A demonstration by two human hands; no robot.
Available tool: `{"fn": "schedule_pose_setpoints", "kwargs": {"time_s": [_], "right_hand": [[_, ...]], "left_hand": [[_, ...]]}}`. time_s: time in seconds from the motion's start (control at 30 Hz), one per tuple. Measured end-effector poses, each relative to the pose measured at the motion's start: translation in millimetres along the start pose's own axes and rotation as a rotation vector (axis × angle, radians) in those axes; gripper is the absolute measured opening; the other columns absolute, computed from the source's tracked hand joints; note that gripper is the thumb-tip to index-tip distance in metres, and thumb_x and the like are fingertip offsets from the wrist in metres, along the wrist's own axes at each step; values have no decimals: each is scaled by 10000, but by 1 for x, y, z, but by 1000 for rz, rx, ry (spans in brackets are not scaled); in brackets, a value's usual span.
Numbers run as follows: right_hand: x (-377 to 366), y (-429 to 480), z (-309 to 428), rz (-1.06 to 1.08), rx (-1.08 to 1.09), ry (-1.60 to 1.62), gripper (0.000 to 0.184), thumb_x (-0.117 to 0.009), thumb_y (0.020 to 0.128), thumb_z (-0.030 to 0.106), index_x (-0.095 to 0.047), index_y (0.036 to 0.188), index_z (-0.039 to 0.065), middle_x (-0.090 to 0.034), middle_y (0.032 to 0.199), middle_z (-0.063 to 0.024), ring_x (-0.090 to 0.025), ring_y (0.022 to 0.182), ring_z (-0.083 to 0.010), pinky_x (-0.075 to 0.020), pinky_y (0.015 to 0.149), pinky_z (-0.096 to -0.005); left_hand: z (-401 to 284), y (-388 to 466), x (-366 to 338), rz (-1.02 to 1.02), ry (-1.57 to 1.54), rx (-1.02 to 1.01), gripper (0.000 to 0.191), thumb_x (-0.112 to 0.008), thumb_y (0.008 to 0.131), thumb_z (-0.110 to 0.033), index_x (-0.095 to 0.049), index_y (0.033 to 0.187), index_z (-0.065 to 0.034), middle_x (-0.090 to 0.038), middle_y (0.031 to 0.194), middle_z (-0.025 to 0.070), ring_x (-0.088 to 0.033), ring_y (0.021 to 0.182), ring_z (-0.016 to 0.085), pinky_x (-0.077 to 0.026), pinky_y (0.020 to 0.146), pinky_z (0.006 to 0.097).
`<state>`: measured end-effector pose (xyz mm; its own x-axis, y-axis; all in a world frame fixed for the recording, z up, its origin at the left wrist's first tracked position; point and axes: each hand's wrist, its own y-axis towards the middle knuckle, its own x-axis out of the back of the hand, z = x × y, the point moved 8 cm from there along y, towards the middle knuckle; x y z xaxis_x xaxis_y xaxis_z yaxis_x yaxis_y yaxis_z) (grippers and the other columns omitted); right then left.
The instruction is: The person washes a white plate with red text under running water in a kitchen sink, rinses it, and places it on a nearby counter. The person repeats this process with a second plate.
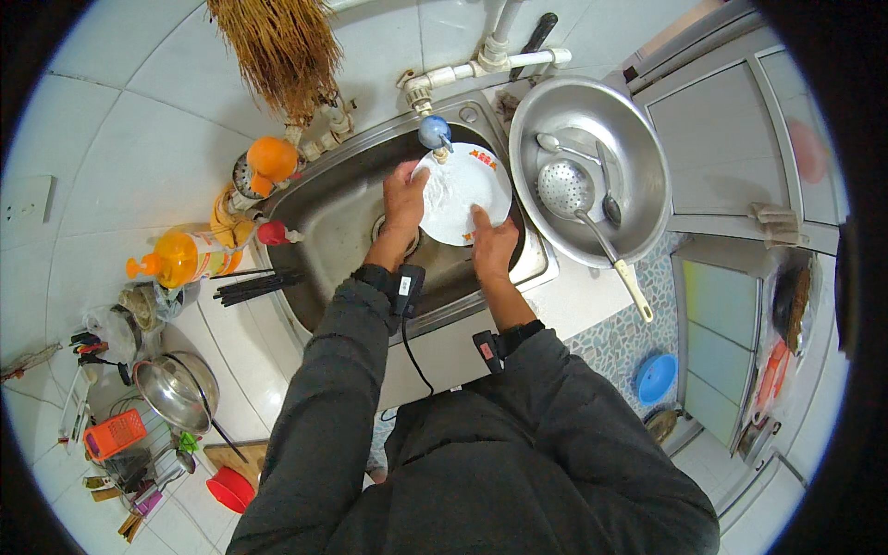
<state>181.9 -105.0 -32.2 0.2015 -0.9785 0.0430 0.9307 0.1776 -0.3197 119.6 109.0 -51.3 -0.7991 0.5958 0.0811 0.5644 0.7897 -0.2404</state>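
A white plate [461,194] with red and orange decoration lies between my two hands, over the stainless steel sink [333,229] and under the tap with a blue handle [435,132]. My left hand [404,207] grips the plate's left edge, its thumb on the upper face. At the lower right edge my right hand [494,243] holds the same plate, a finger or thumb resting on its face. Water appears to run over the plate from the tap. The fingers beneath the plate are hidden.
Right of the sink, a large metal basin [590,250] holds a skimmer [565,187] and spoons. Black chopsticks [257,288] lie at the sink's left edge, near an orange detergent bottle [180,257]. A twig brush [277,55] hangs above. A metal bowl [173,395] stands at left.
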Motion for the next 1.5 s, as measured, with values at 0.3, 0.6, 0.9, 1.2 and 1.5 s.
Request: {"fn": "schedule_pose_setpoints", "kwargs": {"time_s": [0.3,0.6,0.9,1.2,1.5], "right_hand": [[5,4,5,-95,107,35,392,-734,897,128,-628,1180,-122,-720,1066,-183,-667,923,-218,-517,854,-341],[-7,14,-9,14,-17,62,429,-776,872,143,-636,1175,-127,-724,1064,-161,-669,885,-182,-524,809,-302],[-9,-6,-14,181,-130,147,363,-794,852,151,-689,1070,-120,-736,921,-116,-658,741,-130,-522,656,-269],[36,-75,65,226,-250,-13,413,-758,876,196,-658,1128,-116,-730,880,-141,-699,665,-174,-540,500,-282],[110,-50,184,22,316,-649,641,-851,734,304,-610,1151,-120,-711,971,-306,-715,914,-431,-553,834,-454]], "left_hand": [[22,-39,-7,-137,59,112,247,-670,902,-67,-647,1136,7,-715,1032,136,-691,968,257,-526,841,382],[42,-64,-30,49,-723,431,396,-619,967,-69,-526,1346,-2,-651,1278,127,-658,1133,264,-541,974,414],[14,-100,6,127,-628,450,472,-602,956,-29,-470,1406,19,-602,1345,167,-625,1208,285,-525,1034,428],[-56,-168,8,125,-527,437,459,-600,924,-10,-492,1366,47,-617,1310,189,-649,1162,292,-553,982,428],[-123,-171,-60,349,-413,401,389,-628,895,-37,-573,1266,66,-684,1166,178,-705,1024,292,-592,841,418]]}}
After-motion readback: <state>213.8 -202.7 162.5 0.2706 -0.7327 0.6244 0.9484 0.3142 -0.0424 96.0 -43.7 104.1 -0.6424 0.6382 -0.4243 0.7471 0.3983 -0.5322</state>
